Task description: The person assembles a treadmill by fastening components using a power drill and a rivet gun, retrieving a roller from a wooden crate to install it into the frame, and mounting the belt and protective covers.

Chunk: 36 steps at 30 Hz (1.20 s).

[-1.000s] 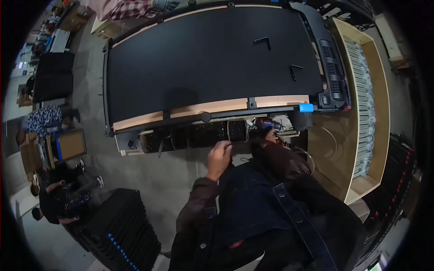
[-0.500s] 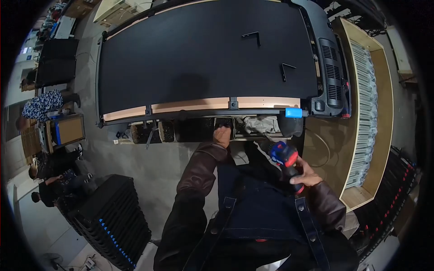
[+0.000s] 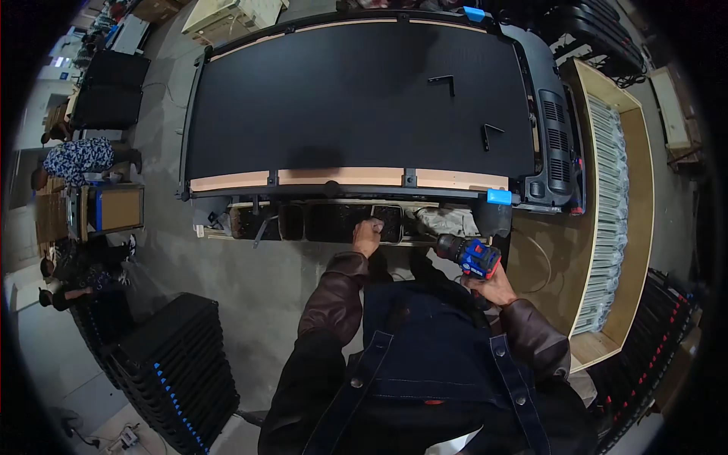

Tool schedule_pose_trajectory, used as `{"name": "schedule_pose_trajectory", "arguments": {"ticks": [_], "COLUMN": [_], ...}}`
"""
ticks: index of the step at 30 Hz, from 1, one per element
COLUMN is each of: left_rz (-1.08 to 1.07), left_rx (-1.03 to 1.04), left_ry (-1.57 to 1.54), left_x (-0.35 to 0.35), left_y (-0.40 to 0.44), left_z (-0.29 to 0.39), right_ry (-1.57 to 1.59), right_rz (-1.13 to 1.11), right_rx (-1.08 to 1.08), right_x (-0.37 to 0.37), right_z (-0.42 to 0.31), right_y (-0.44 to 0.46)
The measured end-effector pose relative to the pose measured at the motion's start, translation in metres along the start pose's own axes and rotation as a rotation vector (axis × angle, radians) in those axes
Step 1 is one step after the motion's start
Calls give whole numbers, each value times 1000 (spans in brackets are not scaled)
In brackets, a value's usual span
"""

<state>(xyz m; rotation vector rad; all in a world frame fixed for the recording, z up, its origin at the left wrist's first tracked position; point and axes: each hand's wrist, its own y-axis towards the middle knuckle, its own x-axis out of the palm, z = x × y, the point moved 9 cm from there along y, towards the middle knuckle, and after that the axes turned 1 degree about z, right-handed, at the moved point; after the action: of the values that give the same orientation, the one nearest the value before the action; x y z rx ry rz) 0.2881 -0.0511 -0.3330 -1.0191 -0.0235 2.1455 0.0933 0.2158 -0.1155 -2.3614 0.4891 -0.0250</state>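
Observation:
My right hand is wrapped round the handle of a blue and black cordless drill, whose chuck points up and left. My left hand is at a small dark bin in the parts tray, its fingers curled at the bin; what they hold, if anything, is hidden. Beyond the tray lies a long black treadmill deck with wooden side strips. Two black L-shaped brackets rest on the deck.
A wooden crate of wrapped metal parts stands at the right. Stacked black frames are at the lower left. A blue clip sits on the deck's near corner. Other people are at the far left.
My right hand has brought the drill out from beside the tray and turned it up and left. My left hand has moved to the small bin. The view has shifted slightly.

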Motion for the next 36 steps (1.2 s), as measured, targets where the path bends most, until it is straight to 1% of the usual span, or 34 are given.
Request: {"name": "schedule_pose_trajectory", "arguments": {"ticks": [1,2,3,4,5,7,8,9,10,11,12,14,16,20,22,23,25,26,27,28,29,30,31,32,33,35,36], "left_rz": [-144,-218,-281,-296,-313,-351,-383,-387,-418,-452,-449,-455,-456,-472,-484,-485,-494,-454,-418,-441,-397,-353,-360,-382,-388,-397,-360], "left_rx": [-188,-266,-363,-402,-437,-422,-399,-392,-383,-371,-379,-391,-411,-448,-466,-453,-438,-415,-387,-366,-360,-345,-348,-330,-339,-341,-348], "left_ry": [-407,-618,-819,-1010,-1201,-1573,-1661,-1660,-1777,-1892,-1925,-1946,-1963,-1937,-1909,-1866,-1812,-1693,-1574,-1562,-1456,-1351,-1370,-1357,-1332,-1296,-1133], "left_x": [15,24,27,7,-10,-23,-33,-34,-32,-32,-31,-32,-32,-32,-28,-28,-31,-36,-43,-48,-55,-61,-61,-61,-65,-71,-75], "left_y": [-2,-6,-12,-31,-48,-67,-76,-80,-84,-86,-89,-92,-93,-91,-89,-87,-83,-82,-79,-76,-76,-73,-68,-62,-61,-54,-50], "left_z": [-17,-21,-16,29,70,116,143,155,168,180,184,189,194,207,209,210,218,218,223,235,242,247,252,257,265,282,287], "right_ry": [50,43,36,31,27,51,50,120,191,192,202,216,360,388,163,171,-76,-69,-134,-205,-368,-365,-359,-288,-285,6,14], "right_rz": [-9,-12,5,22,23,-19,-14,-55,-96,-91,-106,-117,-108,-139,-70,-65,-33,-23,6,46,139,139,138,160,179,77,84], "right_rx": [47,39,-106,-248,-256,-349,-354,-275,-196,-202,-197,-196,-138,-185,-250,-252,-497,-500,-553,-613,-760,-747,-731,-786,-792,-570,-572], "right_x": [4,6,6,5,6,12,13,16,18,17,17,16,13,4,-7,-11,-20,-23,-26,-32,-37,-40,-42,-43,-44,-45,-48], "right_z": [-3,-8,-25,-42,-49,-69,-75,-73,-70,-71,-71,-73,-72,-70,-78,-74,-86,-82,-88,-97,-113,-118,-122,-121,-111,-79,-81], "right_y": [-1,-2,-3,-7,-8,-11,-14,-15,-15,-14,-14,-15,-19,-20,-24,-23,-27,-27,-31,-33,-44,-48,-50,-51,-49,-31,-32]}}
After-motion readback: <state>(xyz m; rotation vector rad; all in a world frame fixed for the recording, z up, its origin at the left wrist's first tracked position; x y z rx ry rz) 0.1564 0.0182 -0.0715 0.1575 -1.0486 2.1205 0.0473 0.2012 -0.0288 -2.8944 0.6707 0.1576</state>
